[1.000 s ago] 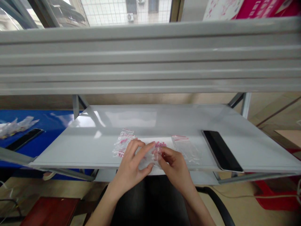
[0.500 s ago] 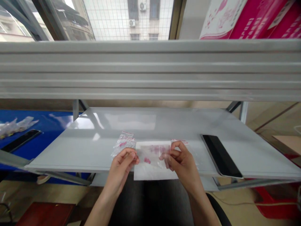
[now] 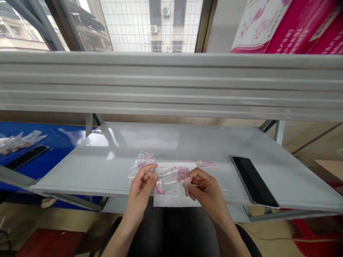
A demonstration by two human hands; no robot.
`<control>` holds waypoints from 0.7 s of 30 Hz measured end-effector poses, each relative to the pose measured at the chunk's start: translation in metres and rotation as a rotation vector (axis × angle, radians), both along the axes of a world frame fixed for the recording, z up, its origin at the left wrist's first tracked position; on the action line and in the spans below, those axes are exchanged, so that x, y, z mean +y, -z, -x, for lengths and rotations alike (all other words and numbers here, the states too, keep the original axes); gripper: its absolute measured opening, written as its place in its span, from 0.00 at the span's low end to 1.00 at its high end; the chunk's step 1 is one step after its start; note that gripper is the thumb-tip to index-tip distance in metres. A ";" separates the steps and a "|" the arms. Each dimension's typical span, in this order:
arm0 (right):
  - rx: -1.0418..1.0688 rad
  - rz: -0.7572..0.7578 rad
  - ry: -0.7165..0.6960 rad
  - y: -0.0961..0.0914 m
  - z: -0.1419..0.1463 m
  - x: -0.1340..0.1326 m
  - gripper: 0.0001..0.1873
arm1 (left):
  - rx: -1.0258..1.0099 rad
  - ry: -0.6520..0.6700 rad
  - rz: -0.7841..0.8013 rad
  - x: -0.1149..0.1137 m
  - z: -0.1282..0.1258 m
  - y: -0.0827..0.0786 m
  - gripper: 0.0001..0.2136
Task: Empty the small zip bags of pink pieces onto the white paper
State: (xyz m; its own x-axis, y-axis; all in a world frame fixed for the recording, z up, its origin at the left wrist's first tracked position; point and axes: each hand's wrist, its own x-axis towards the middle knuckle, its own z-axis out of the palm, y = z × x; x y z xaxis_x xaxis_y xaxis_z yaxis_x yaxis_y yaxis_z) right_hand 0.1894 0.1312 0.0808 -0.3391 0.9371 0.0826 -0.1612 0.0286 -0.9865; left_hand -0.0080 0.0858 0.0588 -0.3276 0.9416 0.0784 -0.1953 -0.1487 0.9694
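Note:
My left hand (image 3: 141, 185) and my right hand (image 3: 204, 187) each pinch one end of a small clear zip bag (image 3: 171, 180) holding a few tiny pink pieces, stretched between them just above the grey table's (image 3: 107, 167) near edge. A white paper sheet (image 3: 177, 200) lies under the bag, with more small pink pieces (image 3: 180, 172) on it. A pile of filled zip bags (image 3: 140, 162) lies just left of my left hand. Empty clear bags with red strips (image 3: 211, 169) lie right of my right hand.
A black phone (image 3: 253, 180) lies on the table to the right. A grey shelf beam (image 3: 171, 85) crosses above the work area. At far left, a blue table (image 3: 61, 139) carries another dark phone (image 3: 24, 157) and clear bags (image 3: 18, 140). Pink boxes (image 3: 289, 25) sit on the upper shelf.
One second ago both hands were close together on the bag. They have drawn apart, and the bag is now held stretched sideways between them, lifted slightly off the paper.

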 end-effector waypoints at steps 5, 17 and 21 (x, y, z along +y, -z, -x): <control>-0.067 -0.070 0.015 0.004 0.001 -0.002 0.06 | 0.241 -0.111 -0.078 0.000 0.002 -0.001 0.12; -0.322 -0.343 -0.116 -0.014 0.003 -0.012 0.10 | 0.966 0.255 -0.411 0.006 -0.010 -0.026 0.35; -0.390 -0.405 -0.204 -0.027 -0.005 -0.016 0.12 | 0.628 0.364 -0.335 0.010 -0.010 -0.024 0.27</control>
